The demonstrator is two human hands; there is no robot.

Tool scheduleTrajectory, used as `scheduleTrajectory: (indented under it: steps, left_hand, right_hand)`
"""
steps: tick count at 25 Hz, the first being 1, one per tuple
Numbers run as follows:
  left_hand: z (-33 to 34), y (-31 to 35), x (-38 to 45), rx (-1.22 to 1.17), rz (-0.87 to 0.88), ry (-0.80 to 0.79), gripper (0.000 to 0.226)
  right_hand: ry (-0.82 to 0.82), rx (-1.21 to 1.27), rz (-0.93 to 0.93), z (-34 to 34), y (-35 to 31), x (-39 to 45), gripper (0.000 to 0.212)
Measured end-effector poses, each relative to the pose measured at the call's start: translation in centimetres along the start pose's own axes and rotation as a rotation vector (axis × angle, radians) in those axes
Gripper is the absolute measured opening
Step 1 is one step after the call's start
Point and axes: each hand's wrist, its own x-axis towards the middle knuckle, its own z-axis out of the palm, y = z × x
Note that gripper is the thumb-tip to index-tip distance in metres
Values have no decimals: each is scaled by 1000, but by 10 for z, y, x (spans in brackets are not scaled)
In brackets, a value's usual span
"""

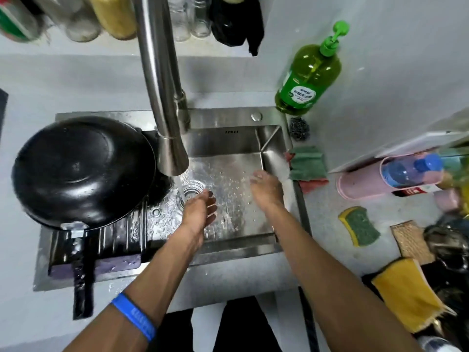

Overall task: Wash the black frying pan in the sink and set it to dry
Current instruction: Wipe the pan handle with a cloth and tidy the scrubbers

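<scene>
Both my hands are in the sink (228,138), holding nothing. Left hand (196,212) is loose, fingers relaxed and slightly spread, tips pointing at the drain (190,193), right at the thin water stream from the tap (165,102). Right hand (266,190) is also open, fingers relaxed, close to the sink's right wall; its fingertips are blurred, so I can't tell if they touch the steel. A blue band (137,316) sits on my left forearm.

The pan (81,168) lies upside down on the ribbed draining board (119,237) left of the basin, its rounded black glossy bottom up and wet with droplets. Its black handle (81,275) points toward me and overhangs the sink's front edge.

The sink is brushed steel, its floor covered in water beads. The tap is a matte steel tube with a flared nozzle.

On the counter to the right: green soap bottle (308,74) with pump, steel wool (299,128), a folded green and red cloth (307,166) on the sink rim, a yellow-green sponge (360,226), a yellow cloth (406,295). The far right edge is a blurred clutter, hard to make out. Jars along the top are cut off by the frame.
</scene>
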Motion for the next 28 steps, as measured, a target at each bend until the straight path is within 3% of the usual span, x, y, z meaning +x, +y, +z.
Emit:
scheduleTrajectory:
  steps: [3, 5, 7, 9, 11, 14, 16, 18, 21, 25, 28]
  left_hand:
    - [30, -5, 7, 67, 14, -32, 28]
    - [43, -13, 12, 64, 10, -4, 30]
    - [47, -16, 8, 73, 3, 24, 31]
    - [48, -17, 4, 56, -29, 74, 29]
    - [39, -19, -4, -2, -36, 135, 25]
    - [20, -14, -16, -112, -1, 230, 17]
    - [2, 5, -18, -152, 57, 234, 10]
    - [-13, 30, -19, -193, 83, 182, 8]
    - [-24, 63, -24, -370, 119, 245, 18]
    - [-17, 65, -33, -268, 76, 114, 27]
    - [-28, 63, -31, -207, 25, 55, 27]
  right_hand:
    - [262, -421, -106, -54, 53, 59, 59]
    - [297, -546, -186, -76, 84, 90, 69]
    - [252, -587, -242, -84, 97, 101, 57]
    - [206, -497, -242, -80, 94, 101, 37]
    - [118, -209, -220, -58, 78, 73, 27]
    - [-214, 249, -118, -1, 38, 11, 21]
    - [-298, 400, -99, 41, 2, -18, 10]
    - [-330, 484, -56, 73, -37, -41, 17]
    - [-375, 400, -71, 112, -71, -60, 16]
    - [-216, 602, 23, 118, -76, -63, 16]
    - [-425, 481, -62, 118, -77, -86, 41]
